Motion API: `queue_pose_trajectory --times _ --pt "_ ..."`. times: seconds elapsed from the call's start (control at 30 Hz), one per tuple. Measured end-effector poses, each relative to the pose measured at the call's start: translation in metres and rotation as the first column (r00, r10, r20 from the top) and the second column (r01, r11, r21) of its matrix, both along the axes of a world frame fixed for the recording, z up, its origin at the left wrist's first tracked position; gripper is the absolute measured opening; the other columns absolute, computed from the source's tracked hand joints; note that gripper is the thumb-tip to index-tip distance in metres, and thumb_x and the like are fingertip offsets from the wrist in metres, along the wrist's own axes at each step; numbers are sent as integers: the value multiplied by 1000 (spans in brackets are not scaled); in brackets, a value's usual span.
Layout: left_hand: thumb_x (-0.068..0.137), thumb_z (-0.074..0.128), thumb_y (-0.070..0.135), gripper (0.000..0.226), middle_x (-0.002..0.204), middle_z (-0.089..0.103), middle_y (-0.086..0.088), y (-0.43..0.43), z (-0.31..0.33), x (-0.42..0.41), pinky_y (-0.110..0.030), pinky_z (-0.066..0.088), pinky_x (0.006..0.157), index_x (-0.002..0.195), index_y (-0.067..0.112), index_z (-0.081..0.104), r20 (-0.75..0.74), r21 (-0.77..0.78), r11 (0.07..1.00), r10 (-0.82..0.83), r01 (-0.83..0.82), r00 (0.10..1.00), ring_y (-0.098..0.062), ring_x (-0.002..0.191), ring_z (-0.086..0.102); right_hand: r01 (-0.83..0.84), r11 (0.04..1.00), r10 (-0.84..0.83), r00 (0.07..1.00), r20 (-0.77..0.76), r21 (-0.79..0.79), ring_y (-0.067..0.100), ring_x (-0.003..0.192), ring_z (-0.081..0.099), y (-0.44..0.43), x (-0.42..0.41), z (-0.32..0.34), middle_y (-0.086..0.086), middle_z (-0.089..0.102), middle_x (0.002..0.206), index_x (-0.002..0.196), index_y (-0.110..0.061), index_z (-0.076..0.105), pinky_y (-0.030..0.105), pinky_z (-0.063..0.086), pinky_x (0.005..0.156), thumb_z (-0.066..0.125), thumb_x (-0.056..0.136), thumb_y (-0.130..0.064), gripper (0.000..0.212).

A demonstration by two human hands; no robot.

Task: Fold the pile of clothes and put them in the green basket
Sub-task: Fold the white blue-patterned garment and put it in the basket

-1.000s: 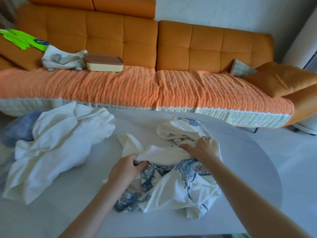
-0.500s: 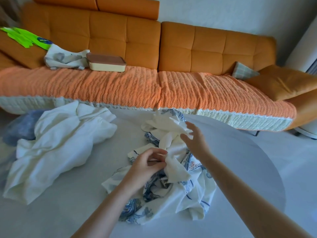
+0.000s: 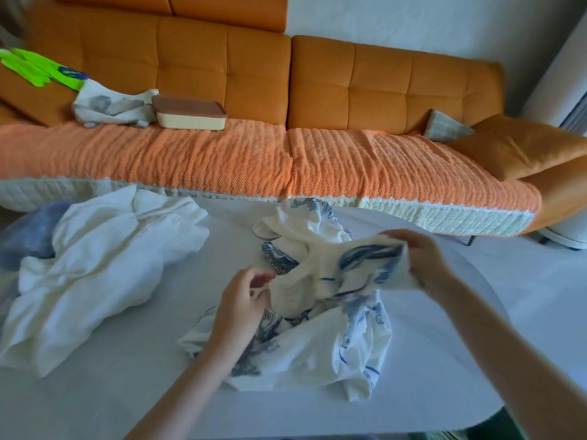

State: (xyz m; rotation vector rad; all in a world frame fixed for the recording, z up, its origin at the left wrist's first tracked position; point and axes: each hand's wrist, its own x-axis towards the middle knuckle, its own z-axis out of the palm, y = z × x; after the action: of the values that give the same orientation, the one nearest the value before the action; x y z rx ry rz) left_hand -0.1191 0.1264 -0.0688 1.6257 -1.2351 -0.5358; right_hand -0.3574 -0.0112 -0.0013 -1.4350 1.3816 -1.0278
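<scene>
A crumpled white garment with blue print (image 3: 320, 341) lies in the middle of the white table (image 3: 111, 392). My left hand (image 3: 243, 300) pinches a bunched fold of it. My right hand (image 3: 424, 260) grips another part and holds it lifted above the table. The cloth stretches between both hands. A plain white garment (image 3: 95, 268) sits in a heap at the table's left, with a blue cloth (image 3: 28, 236) behind it. No green basket is in view.
An orange sofa (image 3: 317, 90) runs along the far side of the table. On it lie a cream box with a brown lid (image 3: 190, 114), a patterned cloth (image 3: 108, 106), a bright green item (image 3: 38, 71) and cushions (image 3: 521, 147) at right.
Both hands rose from pressing the printed garment on the table. They took hold of its folds, and my right hand pulled its part up and to the right.
</scene>
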Motion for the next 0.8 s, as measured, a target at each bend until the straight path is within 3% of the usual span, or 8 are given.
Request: queue_pose_trajectory --times 0.1,0.2,0.27,0.4,0.47,0.53,0.63,0.8 --pt "86 64 19 29 103 56 8 2 -25 10 -18 45 84 114 17 60 175 209 978 -45 8 984 -8 96 56 123 967 -206 892 -403 -222 31 88 62 -34 -59 -10 14 68 89 92 -8 69 42 48 82 49 84 8 27" --pt "87 63 27 33 96 60 12 1 -27 8 -21 49 80 118 18 59 155 251 966 -101 60 983 -2 85 57 88 993 -113 530 -841 -78 33 106 59 -37 -100 -26 13 63 121 109 -13 69 36 45 89 49 87 0 33" --pt "86 61 38 43 95 59 13 -3 -20 5 -15 46 72 124 20 53 126 314 948 -103 58 987 -1 82 57 79 992 -127 553 -824 -100 30 97 62 -27 -94 -27 9 61 126 116 -14 65 35 47 89 49 86 -1 37" --pt "73 67 57 87 119 55 1 -26 -12 0 -33 49 86 142 20 29 128 376 926 -54 2 990 -18 104 56 -181 965 0 719 -695 -187 20 89 64 2 -20 -22 7 64 119 122 -14 61 30 47 84 53 93 -19 30" --pt "71 70 55 87 114 58 0 -38 -10 -7 -34 51 82 141 22 31 100 399 916 -79 32 992 -19 98 59 -358 931 185 634 -751 -73 13 81 63 21 14 -32 5 66 115 129 -21 53 34 53 82 51 93 -36 39" --pt "81 68 37 55 98 62 1 -42 -10 -12 -28 51 66 129 22 46 137 368 930 -54 0 989 -14 77 61 -464 880 333 460 -823 96 19 111 56 30 30 -51 6 51 136 139 -23 41 42 45 97 43 89 -58 60" --pt "90 55 17 23 98 60 0 -32 -7 10 -21 43 59 112 12 57 329 231 954 108 -191 938 -12 71 58 -502 830 385 202 -900 243 21 146 5 22 14 -72 -6 5 158 150 -29 8 50 13 116 9 53 -93 116" --pt "85 58 12 31 109 53 -13 -9 -4 77 -40 45 75 115 12 55 751 238 842 157 -484 641 -33 95 56 -340 889 369 139 -919 306 25 145 -10 -22 -57 -73 -9 -9 157 149 -32 -9 58 -1 114 21 39 -102 133"
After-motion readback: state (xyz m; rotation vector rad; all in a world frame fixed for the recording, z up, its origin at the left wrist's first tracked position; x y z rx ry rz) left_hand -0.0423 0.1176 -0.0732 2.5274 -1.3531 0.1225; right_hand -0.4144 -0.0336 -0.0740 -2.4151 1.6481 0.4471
